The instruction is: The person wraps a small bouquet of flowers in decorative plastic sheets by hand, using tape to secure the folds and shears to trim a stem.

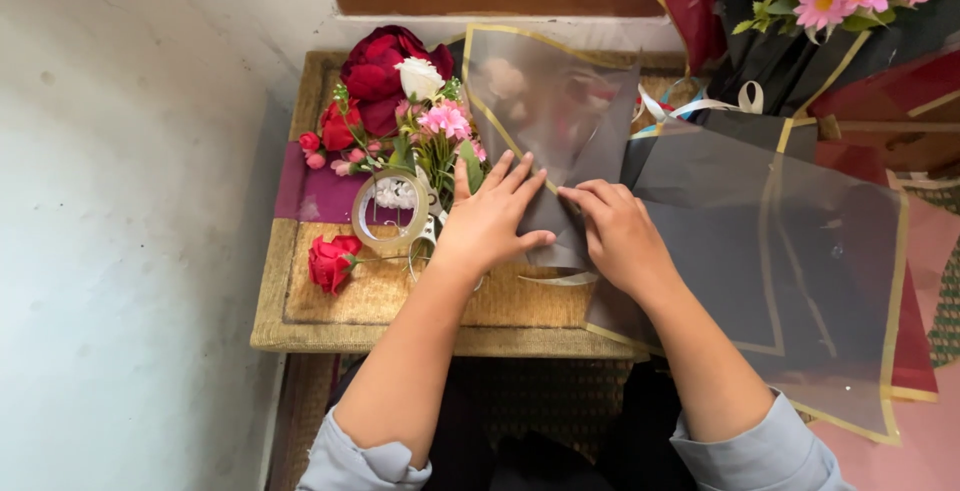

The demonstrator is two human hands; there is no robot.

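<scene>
My left hand (490, 219) lies flat with fingers spread on a translucent grey wrapping sheet with gold edging (550, 101), pressing it down at a fold. My right hand (618, 231) presses the same sheet just to the right, fingers curled on the crease. The sheet's upper part stands up behind my fingers. A bunch of red, pink and white flowers (400, 101) lies just left of my left hand. A roll of clear tape (390, 209) sits by my left wrist, and a single red rose (330, 261) lies below it.
A small woven-top table (320, 326) carries everything. More grey and dark red gold-edged sheets (800, 251) overlap to the right. A wrapped bouquet with pink daisies (840, 1) lies at the top right with white ribbon (690, 106). A pale floor lies to the left.
</scene>
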